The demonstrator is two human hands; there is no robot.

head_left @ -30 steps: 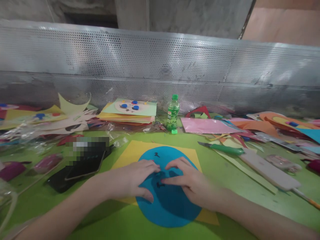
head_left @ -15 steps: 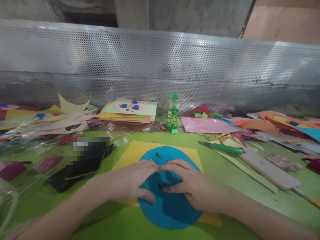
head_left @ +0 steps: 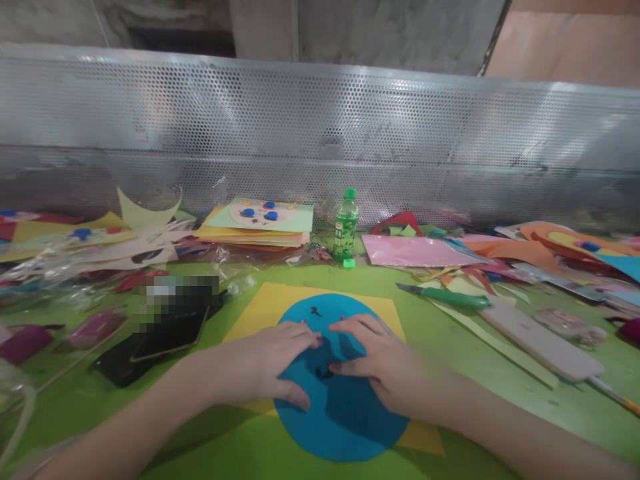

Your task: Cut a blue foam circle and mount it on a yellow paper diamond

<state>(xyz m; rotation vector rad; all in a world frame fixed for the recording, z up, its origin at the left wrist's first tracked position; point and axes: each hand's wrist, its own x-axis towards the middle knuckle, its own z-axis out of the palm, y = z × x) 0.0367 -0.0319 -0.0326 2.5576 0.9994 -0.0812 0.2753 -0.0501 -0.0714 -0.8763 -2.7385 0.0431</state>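
A round blue paper disc (head_left: 345,427) lies on a yellow sheet (head_left: 255,310) in front of me. My left hand (head_left: 280,360) rests over the disc's left side, its thumb spread away from its fingers, holding nothing I can see. Over the right side is my right hand (head_left: 385,367), fingers apart, index and thumb stretched toward the middle. A small black piece (head_left: 315,311) sits near the top of the disc. Another dark piece (head_left: 323,373) lies near the centre, just beside my right thumb tip; whether the thumb touches it I cannot tell.
A green bottle (head_left: 347,230) stands behind the disc, next to a stack of coloured sheets (head_left: 255,233). At right lie a green-handled knife (head_left: 455,297) and a white phone-like slab (head_left: 543,337). Dark phones (head_left: 173,333) lie left. A perforated metal panel (head_left: 425,147) closes the back.
My right hand has drawn slightly right, so its index fingertip is now apart from my left fingers. The dark piece near the centre shows more. My left hand has hardly moved.
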